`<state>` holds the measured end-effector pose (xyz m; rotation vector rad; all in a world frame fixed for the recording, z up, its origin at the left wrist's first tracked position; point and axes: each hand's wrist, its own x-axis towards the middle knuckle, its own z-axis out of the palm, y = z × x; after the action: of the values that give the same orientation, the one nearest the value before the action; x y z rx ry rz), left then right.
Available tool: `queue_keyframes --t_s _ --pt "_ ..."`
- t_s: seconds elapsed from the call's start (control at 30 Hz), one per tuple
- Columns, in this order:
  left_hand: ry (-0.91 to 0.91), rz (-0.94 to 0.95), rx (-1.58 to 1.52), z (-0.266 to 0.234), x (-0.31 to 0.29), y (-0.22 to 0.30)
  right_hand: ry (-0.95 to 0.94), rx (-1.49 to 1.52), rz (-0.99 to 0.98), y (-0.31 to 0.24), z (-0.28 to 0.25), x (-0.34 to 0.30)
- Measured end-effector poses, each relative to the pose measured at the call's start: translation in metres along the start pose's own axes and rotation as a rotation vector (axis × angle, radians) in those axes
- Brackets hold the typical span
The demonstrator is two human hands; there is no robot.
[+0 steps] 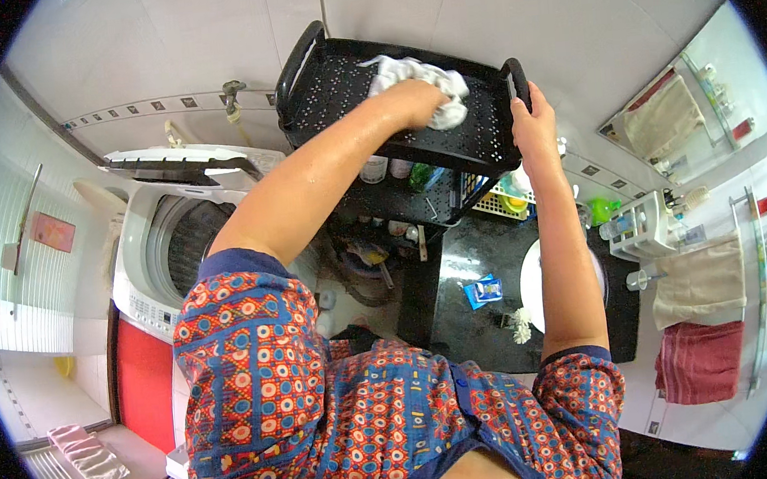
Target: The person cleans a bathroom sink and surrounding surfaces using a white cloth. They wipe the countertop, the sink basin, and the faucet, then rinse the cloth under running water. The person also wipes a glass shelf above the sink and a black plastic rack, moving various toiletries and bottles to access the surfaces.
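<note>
A black rack with a perforated top tray (336, 90) stands against the tiled wall, a raised handle at each end. My left hand (415, 104) is closed on a white cloth (406, 72), which lies bunched against the tray's surface right of its middle. Around the right handle (518, 80) my right hand (535, 130) is wrapped, thumb toward the tray. Under the top tray, a lower shelf (380, 199) of the rack bears several bottles and containers, partly hidden by the tray and my left arm.
An open top-loading washing machine (146, 258) stands at left, below a wall tap (232, 94). At right, a black counter (457, 261) holds a white basin (533, 291) and a blue packet (485, 291). Towels (698, 287) hang from a rail on the right wall.
</note>
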<state>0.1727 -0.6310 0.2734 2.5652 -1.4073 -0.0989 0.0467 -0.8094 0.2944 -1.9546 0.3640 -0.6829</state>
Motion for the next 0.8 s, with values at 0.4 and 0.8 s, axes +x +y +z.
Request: queue_keyframes --t_s 0.4,0.8 --pt "0.804 -0.264 0.29 -0.062 -0.171 -0.038 -0.039 -0.031 -0.078 -0.001 0.004 0.0" --pt "0.409 -0.444 0.105 -0.109 -0.058 -0.145 -0.014 -0.119 -0.145 0.006 0.004 0.009"
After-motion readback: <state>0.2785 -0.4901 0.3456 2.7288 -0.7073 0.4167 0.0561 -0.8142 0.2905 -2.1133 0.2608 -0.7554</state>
